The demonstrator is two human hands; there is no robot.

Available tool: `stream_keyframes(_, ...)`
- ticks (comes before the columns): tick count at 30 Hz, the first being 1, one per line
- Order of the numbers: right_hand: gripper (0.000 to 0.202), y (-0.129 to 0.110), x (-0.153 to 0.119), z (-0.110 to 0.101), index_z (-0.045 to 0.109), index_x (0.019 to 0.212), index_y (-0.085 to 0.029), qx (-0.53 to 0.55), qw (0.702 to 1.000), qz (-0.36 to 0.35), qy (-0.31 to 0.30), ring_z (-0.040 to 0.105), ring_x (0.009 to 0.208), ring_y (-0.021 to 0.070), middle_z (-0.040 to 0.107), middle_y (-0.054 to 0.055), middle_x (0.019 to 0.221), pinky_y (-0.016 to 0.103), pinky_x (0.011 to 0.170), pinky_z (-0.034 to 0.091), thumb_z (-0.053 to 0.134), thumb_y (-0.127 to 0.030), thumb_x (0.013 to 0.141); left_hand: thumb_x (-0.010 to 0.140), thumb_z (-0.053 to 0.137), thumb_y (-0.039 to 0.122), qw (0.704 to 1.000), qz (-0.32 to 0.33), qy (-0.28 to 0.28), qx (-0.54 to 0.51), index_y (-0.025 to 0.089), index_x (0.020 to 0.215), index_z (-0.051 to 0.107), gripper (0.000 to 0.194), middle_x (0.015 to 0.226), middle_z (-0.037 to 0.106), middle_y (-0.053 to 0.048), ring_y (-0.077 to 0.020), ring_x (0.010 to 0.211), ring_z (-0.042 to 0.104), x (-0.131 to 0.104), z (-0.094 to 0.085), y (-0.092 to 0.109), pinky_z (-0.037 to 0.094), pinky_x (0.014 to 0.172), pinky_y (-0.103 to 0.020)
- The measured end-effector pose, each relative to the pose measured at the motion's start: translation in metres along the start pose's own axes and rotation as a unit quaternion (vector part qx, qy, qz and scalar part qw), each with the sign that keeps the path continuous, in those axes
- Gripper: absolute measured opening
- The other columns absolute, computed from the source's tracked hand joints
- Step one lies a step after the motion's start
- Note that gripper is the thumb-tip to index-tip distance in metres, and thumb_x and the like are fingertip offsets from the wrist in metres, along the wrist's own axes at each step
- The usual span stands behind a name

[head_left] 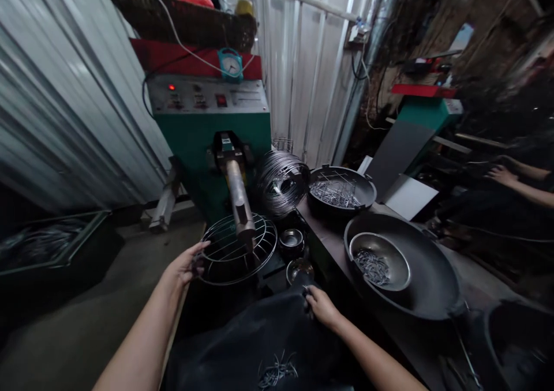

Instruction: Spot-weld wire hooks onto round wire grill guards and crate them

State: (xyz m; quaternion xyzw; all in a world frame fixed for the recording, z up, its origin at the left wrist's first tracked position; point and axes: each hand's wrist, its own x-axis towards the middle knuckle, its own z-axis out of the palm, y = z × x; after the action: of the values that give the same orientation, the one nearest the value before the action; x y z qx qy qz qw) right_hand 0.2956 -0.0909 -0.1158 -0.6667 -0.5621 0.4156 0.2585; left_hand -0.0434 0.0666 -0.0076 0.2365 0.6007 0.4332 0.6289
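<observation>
My left hand [187, 267] is closed on the left rim of a round wire rack [236, 279], whose parallel bars lie around the lower end of the green machine's metal arm [240, 198]. To the right, my right hand [319, 305] is pinched over the dark cloth on my lap, with a thin bit of metal showing at the fingertips; its exact kind is too small to tell. Several short bent wire pieces [277, 372] lie on the dark cloth [234, 345]. Just beyond my right hand sits a small metal bowl [298, 266], and another small bowl [291, 239] stands behind it.
A green machine [190, 137] with a clock [231, 65] stands ahead. Beside it are a wire coil [281, 186], a black pan [367, 192] of wire parts, and a large pan [437, 281] holding a metal bowl [400, 264]. Another person's hand [502, 175] shows at right.
</observation>
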Motion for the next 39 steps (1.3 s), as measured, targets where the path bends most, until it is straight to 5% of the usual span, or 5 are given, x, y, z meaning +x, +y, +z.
stream_keyframes(3,0.019,-0.005,-0.001,0.0,0.058,0.083,-0.015,-0.047,0.998,-0.023,0.037,0.061,0.075,0.0156,0.064,0.004,0.075,0.024,0.069,0.044,0.039,-0.015,0.081,0.052,0.069,0.028,0.999,-0.016,0.005,-0.029,0.019,0.061,0.042,0.031,0.041,0.035,0.008,-0.0035,0.031,0.024,-0.007,-0.003,-0.009,0.016,0.032,-0.014)
stream_keyframes(10,0.027,-0.019,-0.012,-0.004,0.065,0.094,-0.016,-0.166,0.983,-0.081,-0.021,0.061,0.094,0.0208,0.066,0.011,0.097,0.027,0.082,0.043,0.042,-0.013,0.081,0.054,0.065,0.025,0.997,0.002,0.056,-0.05,0.019,0.064,0.042,0.026,0.041,0.03,0.01,-0.0035,0.031,0.023,-0.03,0.001,-0.014,0.021,0.032,-0.015)
stream_keyframes(20,0.014,0.003,-0.018,0.005,0.052,0.077,-0.02,0.045,0.998,-0.029,0.026,0.054,0.05,0.0111,0.057,-0.003,0.061,0.02,0.049,0.042,0.046,-0.009,0.071,0.048,0.065,0.031,0.988,0.069,0.12,-0.065,0.021,0.06,0.036,0.033,0.042,0.021,0.012,-0.0025,0.033,0.015,-0.052,0.007,-0.031,0.015,0.032,-0.016)
stream_keyframes(28,0.014,-0.005,-0.021,0.003,0.059,0.082,-0.018,0.087,0.995,-0.052,-0.011,0.049,0.044,0.0092,0.054,-0.003,0.059,0.023,0.052,0.042,0.046,-0.021,0.077,0.039,0.067,0.03,0.966,0.106,0.206,-0.11,0.017,0.062,0.048,0.032,0.047,0.027,0.009,-0.0036,0.039,0.024,-0.066,0.022,-0.032,0.017,0.033,-0.016)
stream_keyframes(39,0.003,-0.006,-0.019,0.005,0.046,0.07,-0.02,0.097,0.995,-0.004,0.015,0.041,0.04,0.0072,0.05,-0.007,0.05,0.019,0.042,0.032,0.047,-0.021,0.068,0.04,0.068,0.027,0.961,0.117,0.208,-0.138,0.018,0.06,0.045,0.032,0.046,0.024,0.01,-0.0026,0.039,0.018,-0.067,0.021,-0.035,0.013,0.035,-0.018)
